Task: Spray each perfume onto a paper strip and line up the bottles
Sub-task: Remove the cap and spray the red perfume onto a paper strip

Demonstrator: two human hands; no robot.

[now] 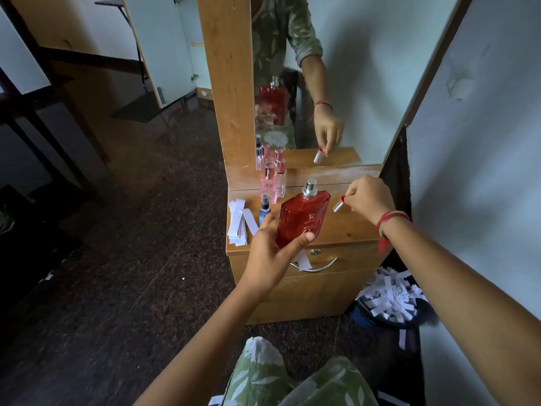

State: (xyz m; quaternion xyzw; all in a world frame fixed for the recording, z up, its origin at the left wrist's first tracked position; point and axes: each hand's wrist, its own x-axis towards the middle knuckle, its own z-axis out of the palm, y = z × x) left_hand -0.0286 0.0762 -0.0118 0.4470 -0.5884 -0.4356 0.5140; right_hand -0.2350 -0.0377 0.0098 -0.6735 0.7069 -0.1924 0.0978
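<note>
Our left hand [270,253] grips the red perfume bottle [303,218] above the near edge of the desk [348,230], long axis tilting far-right, bared nozzle toward our right hand [370,197], which pinches the silver cap [338,206] just right of it.

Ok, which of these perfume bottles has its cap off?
The large flat red glass bottle held in the left hand: its silver nozzle is bare, and the right hand pinches the silver cap. The pink bottle, clear bottle and blue bottle behind are capped.
</note>
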